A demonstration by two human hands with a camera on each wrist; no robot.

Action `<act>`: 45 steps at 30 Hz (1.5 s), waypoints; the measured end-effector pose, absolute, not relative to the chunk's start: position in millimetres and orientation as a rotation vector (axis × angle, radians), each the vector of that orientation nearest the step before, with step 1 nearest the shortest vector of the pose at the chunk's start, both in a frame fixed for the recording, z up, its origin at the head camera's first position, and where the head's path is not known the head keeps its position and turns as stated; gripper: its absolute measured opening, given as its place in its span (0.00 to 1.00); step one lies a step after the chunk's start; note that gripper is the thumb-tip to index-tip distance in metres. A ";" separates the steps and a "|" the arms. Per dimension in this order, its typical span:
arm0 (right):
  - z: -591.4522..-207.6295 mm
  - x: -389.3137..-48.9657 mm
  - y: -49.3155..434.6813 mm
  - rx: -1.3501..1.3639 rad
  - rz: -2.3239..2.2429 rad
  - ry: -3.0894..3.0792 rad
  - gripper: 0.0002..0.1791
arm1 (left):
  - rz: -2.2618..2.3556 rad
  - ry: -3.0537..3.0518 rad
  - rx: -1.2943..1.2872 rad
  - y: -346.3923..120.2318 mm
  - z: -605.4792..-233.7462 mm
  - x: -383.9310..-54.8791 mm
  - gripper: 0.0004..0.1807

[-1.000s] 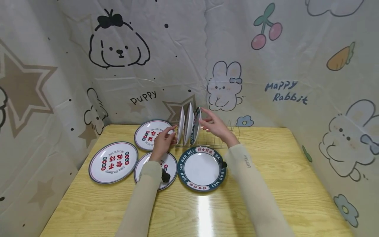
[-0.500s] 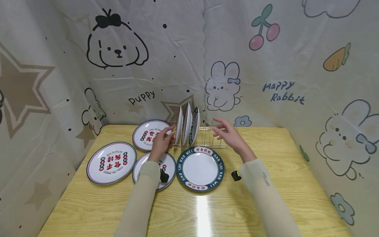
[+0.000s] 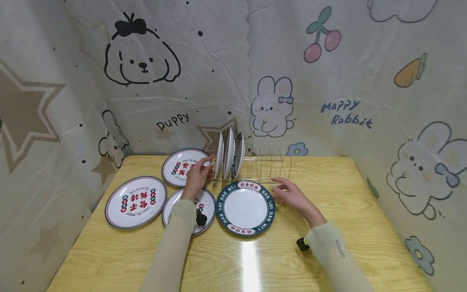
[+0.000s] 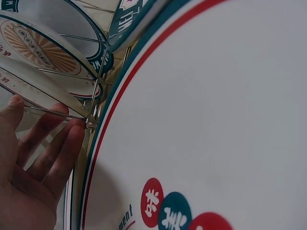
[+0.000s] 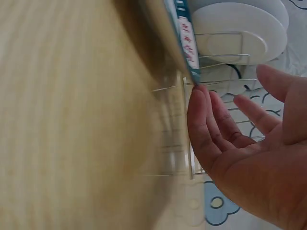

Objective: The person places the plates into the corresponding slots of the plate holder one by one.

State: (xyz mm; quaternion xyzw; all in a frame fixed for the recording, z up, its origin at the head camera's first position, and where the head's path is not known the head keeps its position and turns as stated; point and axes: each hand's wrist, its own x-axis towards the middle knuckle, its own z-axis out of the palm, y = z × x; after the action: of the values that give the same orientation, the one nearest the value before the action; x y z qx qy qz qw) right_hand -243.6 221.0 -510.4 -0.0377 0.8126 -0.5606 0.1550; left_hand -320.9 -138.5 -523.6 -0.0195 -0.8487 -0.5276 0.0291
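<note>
My left hand (image 3: 197, 178) is at the left end of a wire dish rack (image 3: 270, 181); in the left wrist view its thumb and curled fingers (image 4: 72, 139) hold the end wire. Three plates stand on edge in the rack's left slots, among them a white plate (image 3: 219, 156) beside that hand and a green-rimmed plate (image 3: 238, 156). In front of the rack, a plate with a green lettered rim (image 3: 246, 209) lies flat. My right hand (image 3: 297, 200) is beside its right edge, fingers loosely bent, fingertips close to the rim; contact is unclear.
Three white plates with red lettering lie flat on the left: one at far left (image 3: 136, 202), one at the back (image 3: 186, 166), and one (image 3: 189, 213) partly under my left forearm. Patterned cloth (image 3: 204, 81) encloses the wooden table (image 3: 328, 194) at back and sides.
My right hand has let go of the green-rimmed plate in the rack, drawn back to the right, and come down beside the flat green-rimmed plate. My left hand stays at the rack.
</note>
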 end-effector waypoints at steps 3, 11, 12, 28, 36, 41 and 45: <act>-517.7 -239.4 221.9 -0.085 -1.591 2.289 0.31 | -1.629 -2.619 -0.059 -137.5 -524.1 -322.2 0.21; -528.4 -237.1 216.1 -0.021 -1.643 2.154 0.32 | -1.640 -2.610 -0.061 -136.7 -522.5 -320.8 0.21; -529.6 -237.0 214.8 -0.010 -1.641 2.150 0.32 | -1.638 -2.611 -0.061 -137.1 -522.7 -320.6 0.21; -530.2 -231.0 215.8 0.023 -1.589 2.224 0.30 | -1.662 -2.614 -0.051 -137.9 -521.3 -320.2 0.21; -525.1 -226.9 235.5 -0.041 -1.659 2.118 0.26 | -1.649 -2.616 -0.055 -136.8 -521.4 -319.8 0.21; -518.7 -223.5 247.2 -0.017 -1.744 2.025 0.29 | -1.633 -2.620 -0.075 -137.2 -520.9 -319.6 0.22; -520.1 -219.7 255.4 -0.004 -1.804 1.908 0.30 | -1.625 -2.622 -0.076 -137.6 -521.1 -319.6 0.21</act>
State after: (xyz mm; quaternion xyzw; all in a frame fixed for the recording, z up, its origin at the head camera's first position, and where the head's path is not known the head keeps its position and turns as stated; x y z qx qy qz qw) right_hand -219.7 255.4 -520.1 -0.0014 0.7027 -0.6643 0.2549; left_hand -319.6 -137.6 -521.1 -0.0246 -0.8495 -0.5263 0.0281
